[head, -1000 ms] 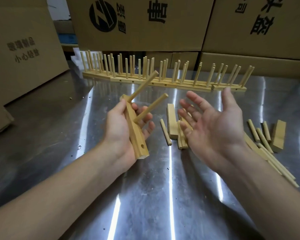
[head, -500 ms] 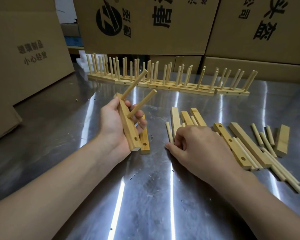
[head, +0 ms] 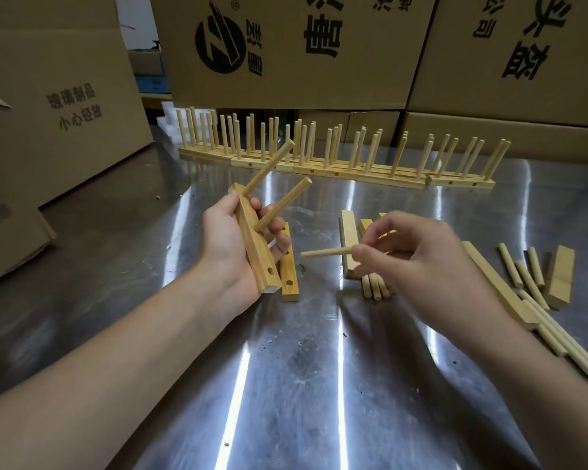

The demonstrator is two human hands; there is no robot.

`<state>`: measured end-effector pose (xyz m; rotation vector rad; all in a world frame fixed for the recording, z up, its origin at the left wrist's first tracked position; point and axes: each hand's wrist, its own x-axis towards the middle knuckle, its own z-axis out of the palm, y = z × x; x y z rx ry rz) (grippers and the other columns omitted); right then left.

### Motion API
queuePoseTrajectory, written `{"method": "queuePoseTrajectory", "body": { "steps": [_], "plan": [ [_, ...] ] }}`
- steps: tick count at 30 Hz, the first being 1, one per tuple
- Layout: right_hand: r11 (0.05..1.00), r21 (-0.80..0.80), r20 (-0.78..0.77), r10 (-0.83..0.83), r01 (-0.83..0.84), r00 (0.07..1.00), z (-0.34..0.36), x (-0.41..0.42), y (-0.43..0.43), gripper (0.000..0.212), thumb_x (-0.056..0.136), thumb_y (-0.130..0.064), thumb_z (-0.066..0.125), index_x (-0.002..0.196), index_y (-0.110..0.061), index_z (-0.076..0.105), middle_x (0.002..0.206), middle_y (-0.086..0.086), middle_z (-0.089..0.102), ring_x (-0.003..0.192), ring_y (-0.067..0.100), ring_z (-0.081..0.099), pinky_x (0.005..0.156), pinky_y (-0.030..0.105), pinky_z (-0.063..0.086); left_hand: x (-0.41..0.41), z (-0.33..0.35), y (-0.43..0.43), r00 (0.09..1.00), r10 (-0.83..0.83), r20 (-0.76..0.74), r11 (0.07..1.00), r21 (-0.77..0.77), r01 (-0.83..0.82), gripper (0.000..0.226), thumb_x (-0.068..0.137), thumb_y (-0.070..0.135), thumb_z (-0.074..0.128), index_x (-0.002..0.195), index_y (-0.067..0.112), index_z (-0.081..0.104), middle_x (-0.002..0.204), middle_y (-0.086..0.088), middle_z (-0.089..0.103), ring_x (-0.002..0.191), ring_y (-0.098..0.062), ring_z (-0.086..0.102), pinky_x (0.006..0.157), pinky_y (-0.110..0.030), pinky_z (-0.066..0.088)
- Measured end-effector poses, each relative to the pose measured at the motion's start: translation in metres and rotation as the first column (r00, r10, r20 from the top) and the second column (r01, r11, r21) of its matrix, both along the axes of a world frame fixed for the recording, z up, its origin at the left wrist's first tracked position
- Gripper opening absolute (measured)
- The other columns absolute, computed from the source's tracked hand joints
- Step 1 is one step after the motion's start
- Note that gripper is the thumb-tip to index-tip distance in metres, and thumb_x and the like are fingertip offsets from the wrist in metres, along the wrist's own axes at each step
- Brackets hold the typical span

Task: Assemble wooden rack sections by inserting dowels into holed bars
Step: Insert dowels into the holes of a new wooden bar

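Left hand (head: pixel 231 239) is gripping the bar (head: pixel 257 245), and right hand (head: pixel 418 262), at its 3 o'clock, is pinching a dowel (head: pixel 326 252). I'd be lining the tip up square with the open hole (head: pixel 271 270) at the bar's 6 o'clock end before pushing.

We note a scuffed brushed-metal table (head: pixel 286 385) with bright streaks of reflected light running toward us. Along the table's far edge, stacked cardboard boxes (head: pixel 286 49) with black print form a wall. On the table's left side stands another printed box (head: pixel 65 106).
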<state>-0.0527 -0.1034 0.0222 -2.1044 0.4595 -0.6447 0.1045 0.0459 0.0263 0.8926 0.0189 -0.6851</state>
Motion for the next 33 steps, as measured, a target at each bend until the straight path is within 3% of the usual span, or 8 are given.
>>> {"method": "queuePoseTrajectory", "body": {
  "steps": [2, 7, 13, 15, 20, 26, 29, 33],
  "plan": [
    [0.992, 0.118, 0.126, 0.039, -0.054, 0.991, 0.004, -0.002, 0.001, 0.011, 0.095, -0.008, 0.075, 0.091, -0.015, 0.068, 0.083, 0.005, 0.079, 0.078, 0.014, 0.079, 0.064, 0.024, 0.052, 0.000, 0.000, 0.000, 1.000, -0.004, 0.004, 1.000, 0.001, 0.004, 0.045, 0.111, 0.046, 0.043, 0.077, 0.019, 0.057, 0.073, -0.002, 0.057, 0.058, -0.014, 0.057, 0.055, -0.026, 0.050],
    [0.961, 0.156, 0.290, 0.177, -0.229, 0.940, 0.009, -0.004, 0.009, 0.009, 0.095, -0.001, 0.074, 0.096, -0.006, 0.067, 0.089, 0.012, 0.078, 0.087, 0.022, 0.079, 0.066, 0.023, 0.059, -0.001, 0.001, 0.001, 0.999, -0.040, 0.037, 0.999, -0.008, 0.040, 0.045, 0.110, 0.046, 0.044, 0.078, 0.019, 0.058, 0.074, -0.001, 0.059, 0.061, -0.015, 0.058, 0.057, -0.028, 0.051],
    [0.965, 0.081, 0.274, 0.217, -0.247, 0.937, 0.009, -0.007, 0.014, 0.010, 0.095, -0.002, 0.075, 0.095, -0.008, 0.067, 0.090, 0.009, 0.079, 0.087, 0.025, 0.079, 0.074, 0.057, 0.062, -0.001, 0.002, 0.001, 0.994, -0.090, 0.058, 0.995, -0.032, 0.092, 0.043, 0.110, 0.047, 0.044, 0.079, 0.019, 0.058, 0.075, -0.001, 0.060, 0.062, -0.015, 0.058, 0.056, -0.029, 0.052],
    [0.965, 0.060, 0.272, 0.231, -0.256, 0.934, 0.011, -0.008, 0.015, 0.009, 0.092, -0.008, 0.075, 0.095, -0.010, 0.067, 0.090, 0.008, 0.079, 0.087, 0.025, 0.079, 0.074, 0.061, 0.062, 0.000, 0.001, 0.001, 0.995, -0.095, 0.044, 0.995, -0.035, 0.096, 0.043, 0.110, 0.047, 0.044, 0.079, 0.019, 0.058, 0.076, -0.001, 0.060, 0.062, -0.014, 0.058, 0.057, -0.029, 0.052],
    [0.962, -0.040, 0.248, 0.273, -0.272, 0.929, 0.012, -0.010, 0.016, 0.011, 0.088, -0.006, 0.076, 0.093, -0.012, 0.068, 0.090, 0.007, 0.077, 0.087, 0.028, 0.077, 0.080, 0.054, 0.063, 0.001, -0.001, 0.001, 0.997, -0.077, 0.013, 0.997, -0.009, 0.077, 0.045, 0.109, 0.047, 0.045, 0.077, 0.019, 0.060, 0.075, -0.002, 0.061, 0.062, -0.015, 0.060, 0.057, -0.028, 0.052],
    [0.947, -0.168, 0.133, 0.298, -0.274, 0.945, 0.013, -0.010, 0.017, 0.019, 0.092, -0.001, 0.074, 0.094, -0.019, 0.072, 0.087, -0.001, 0.074, 0.083, 0.023, 0.074, 0.073, 0.042, 0.062, 0.002, -0.001, 0.002, 0.998, -0.059, 0.010, 0.998, 0.016, 0.059, 0.046, 0.109, 0.047, 0.046, 0.075, 0.019, 0.060, 0.073, -0.002, 0.062, 0.059, -0.015, 0.060, 0.055, -0.028, 0.052],
    [0.916, -0.300, 0.016, 0.283, -0.266, 0.959, 0.010, -0.009, 0.021, 0.019, 0.090, -0.015, 0.062, 0.097, -0.030, 0.072, 0.080, -0.009, 0.064, 0.072, 0.015, 0.060, 0.065, 0.019, 0.045, -0.002, 0.000, 0.000, 0.993, -0.040, 0.114, 0.998, 0.057, 0.034, 0.045, 0.110, 0.048, 0.045, 0.077, 0.020, 0.059, 0.071, 0.000, 0.062, 0.059, -0.015, 0.060, 0.056, -0.028, 0.052],
    [0.854, -0.401, -0.124, 0.309, -0.332, 0.943, 0.001, -0.006, 0.035, 0.016, 0.093, -0.025, 0.054, 0.099, -0.034, 0.064, 0.084, -0.009, 0.054, 0.078, 0.012, 0.053, 0.065, 0.016, 0.036, -0.009, -0.001, -0.002, 0.977, -0.059, 0.207, 0.996, 0.082, 0.043, 0.045, 0.110, 0.050, 0.043, 0.079, 0.022, 0.059, 0.073, 0.001, 0.063, 0.062, -0.014, 0.061, 0.061, -0.031, 0.050]
  ]
}}
